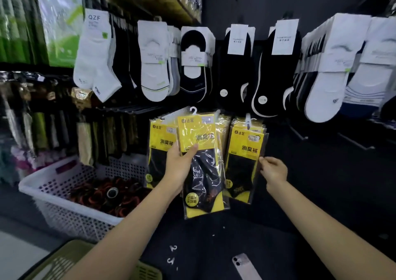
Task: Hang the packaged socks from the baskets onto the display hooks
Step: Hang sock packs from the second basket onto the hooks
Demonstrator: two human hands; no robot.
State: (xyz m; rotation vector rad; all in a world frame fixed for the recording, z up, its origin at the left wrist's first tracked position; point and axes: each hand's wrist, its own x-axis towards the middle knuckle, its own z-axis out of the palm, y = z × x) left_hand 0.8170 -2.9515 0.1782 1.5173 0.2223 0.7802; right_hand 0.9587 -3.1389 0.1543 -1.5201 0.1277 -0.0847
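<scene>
**Fig. Head view, sock display.**

- **Hands:** L hand point(180, 164) grips the sock pack point(201, 168) (yellow card, black sock, clear wrap) at its left edge, thumb across the front. The pack is near upright w/ a slight tilt, in front of the display. Its white hanger point(193, 110) is at the top, about level w/ the tops of the packs behind. R hand point(273, 170) pinches the outer edge of a hung pack point(246, 162) just beside the held one.
- **Edges & room:** A second hung pack point(158, 142) sits on the other side, partly covered by the L hand. The upper row of socks point(154, 65) ends just above the yellow packs. Beyond the R hand is open dark wall w/ bare hooks point(299, 133) sticking out. Below the hands is a dark table point(225, 232) w/ two loose hangers point(173, 248) and a phone point(246, 267), the phone cut off by the bottom edge.
- **Baskets:** The white basket point(53, 185) is near the L forearm. The green basket point(70, 256) is in the bottom corner, cut off & crossed by that forearm.
- **Hard to see:** The white basket's contents show only as dark bundles w/ orange-red. The hooks carrying the yellow packs are hidden. The far-left racks are blurred.
</scene>
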